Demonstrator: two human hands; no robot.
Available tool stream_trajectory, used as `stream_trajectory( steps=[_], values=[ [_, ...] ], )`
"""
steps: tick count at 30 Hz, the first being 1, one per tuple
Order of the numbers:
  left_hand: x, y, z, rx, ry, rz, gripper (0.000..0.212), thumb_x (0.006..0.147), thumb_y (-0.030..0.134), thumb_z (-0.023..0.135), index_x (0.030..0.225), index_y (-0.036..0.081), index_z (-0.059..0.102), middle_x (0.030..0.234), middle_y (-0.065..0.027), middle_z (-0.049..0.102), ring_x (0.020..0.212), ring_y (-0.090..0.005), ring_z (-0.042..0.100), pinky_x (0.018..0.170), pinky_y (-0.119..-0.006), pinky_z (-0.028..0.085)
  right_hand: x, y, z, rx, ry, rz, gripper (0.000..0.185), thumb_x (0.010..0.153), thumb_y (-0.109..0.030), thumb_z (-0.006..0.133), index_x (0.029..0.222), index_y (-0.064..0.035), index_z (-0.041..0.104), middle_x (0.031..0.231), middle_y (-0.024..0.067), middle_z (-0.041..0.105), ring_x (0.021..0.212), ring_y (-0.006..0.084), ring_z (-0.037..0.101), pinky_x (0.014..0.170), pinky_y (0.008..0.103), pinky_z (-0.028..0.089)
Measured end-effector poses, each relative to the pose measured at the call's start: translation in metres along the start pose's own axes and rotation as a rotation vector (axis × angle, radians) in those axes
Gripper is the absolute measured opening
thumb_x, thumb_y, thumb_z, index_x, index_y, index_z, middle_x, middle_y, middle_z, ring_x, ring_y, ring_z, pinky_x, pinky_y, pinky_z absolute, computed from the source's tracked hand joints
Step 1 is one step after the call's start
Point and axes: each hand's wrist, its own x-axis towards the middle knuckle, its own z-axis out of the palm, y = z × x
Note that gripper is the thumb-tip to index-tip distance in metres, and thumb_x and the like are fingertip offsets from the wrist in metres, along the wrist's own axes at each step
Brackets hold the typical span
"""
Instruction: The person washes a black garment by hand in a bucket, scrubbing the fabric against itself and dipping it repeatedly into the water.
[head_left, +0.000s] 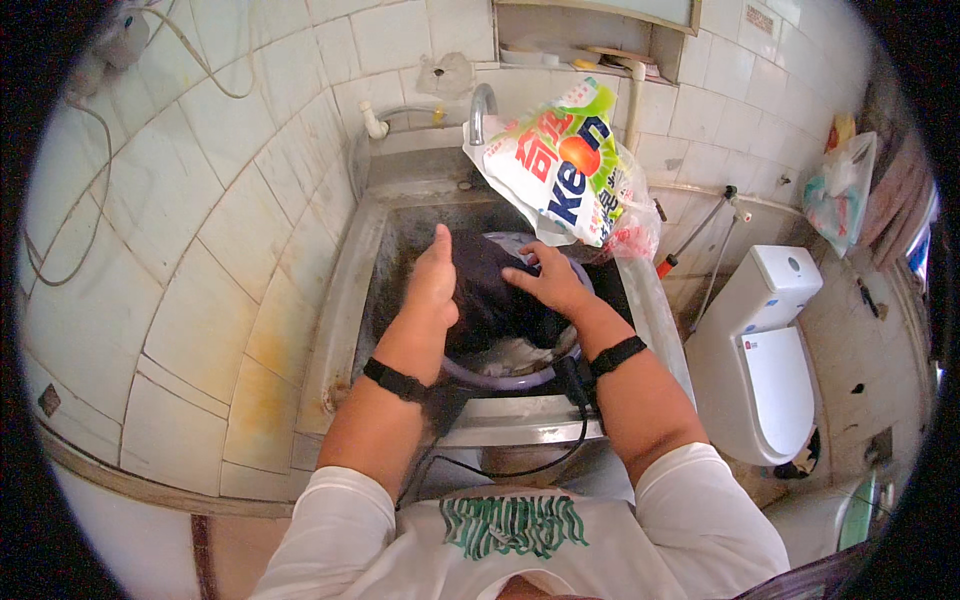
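A round lavender plastic basin stands inside a metal sink. Dark wet-looking cloth is heaped in it, with a paler piece of cloth at the near side. My left hand is upright at the left edge of the dark cloth, thumb raised; whether it touches the cloth cannot be told. My right hand is over the right part of the heap, fingers bent and apart. Beyond it, a Keon laundry detergent bag leans at the sink's back right, beside the curved metal faucet.
A clear plastic bag lies behind the detergent bag. A black cable hangs across the sink's front edge. White wall tiles rise on the left. A white toilet stands on the right, below a hanging plastic bag.
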Motion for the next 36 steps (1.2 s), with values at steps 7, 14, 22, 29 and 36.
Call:
stream_trajectory(
  steps=[7, 14, 22, 29, 36],
  values=[
    [-0.018, 0.013, -0.004, 0.040, 0.224, 0.031, 0.068, 0.090, 0.051, 0.048, 0.132, -0.002, 0.039, 0.135, -0.0150, 0.043, 0.120, -0.0280, 0.045, 0.100, -0.044, 0.035, -0.007, 0.006, -0.006, -0.162, -0.200, 0.005, 0.050, 0.066, -0.016, 0.071, 0.110, 0.0010, 0.056, 0.106, 0.0231, 0.060, 0.102, 0.0333, 0.058, 0.088, 0.0367, 0.044],
    [0.022, 0.001, -0.038, 0.211, 0.191, 0.339, 0.047, 0.091, 0.039, 0.054, 0.110, -0.003, 0.057, 0.106, -0.0106, 0.060, 0.095, -0.0200, 0.056, 0.085, -0.034, 0.043, 0.001, 0.008, -0.027, -0.113, 0.416, -0.178, 0.034, 0.066, -0.002, 0.059, 0.099, -0.0090, 0.064, 0.097, 0.0140, 0.060, 0.102, 0.0352, 0.052, 0.088, 0.0414, 0.043],
    [0.037, -0.026, -0.051, 1.025, -0.171, 0.225, 0.046, 0.085, 0.042, 0.060, 0.096, -0.003, 0.064, 0.086, -0.0118, 0.065, 0.079, -0.0183, 0.056, 0.073, -0.032, 0.044, -0.017, -0.011, -0.012, -0.381, -0.226, -0.291, 0.050, 0.067, -0.009, 0.067, 0.114, -0.0256, 0.060, 0.118, 0.0074, 0.057, 0.111, 0.0287, 0.049, 0.094, 0.0467, 0.034],
    [0.028, -0.035, -0.042, 1.441, -0.744, -0.047, 0.050, 0.081, 0.046, 0.061, 0.106, 0.004, 0.063, 0.103, -0.0185, 0.063, 0.095, -0.0283, 0.059, 0.083, -0.035, 0.045, -0.016, -0.022, -0.001, -0.649, -0.832, -0.136, 0.048, 0.066, -0.024, 0.072, 0.113, -0.0295, 0.063, 0.108, 0.0043, 0.061, 0.110, 0.0286, 0.049, 0.096, 0.0458, 0.031],
    [0.022, -0.041, -0.032, 1.854, -0.995, -0.212, 0.081, 0.073, 0.055, 0.066, 0.133, 0.006, 0.044, 0.135, -0.0168, 0.044, 0.125, -0.0313, 0.042, 0.102, -0.036, 0.034, -0.012, 0.000, 0.015, -0.721, -0.932, -0.162, 0.039, 0.073, -0.038, 0.068, 0.111, -0.0289, 0.065, 0.112, 0.0072, 0.061, 0.109, 0.0310, 0.051, 0.096, 0.0519, 0.031]
  ],
)
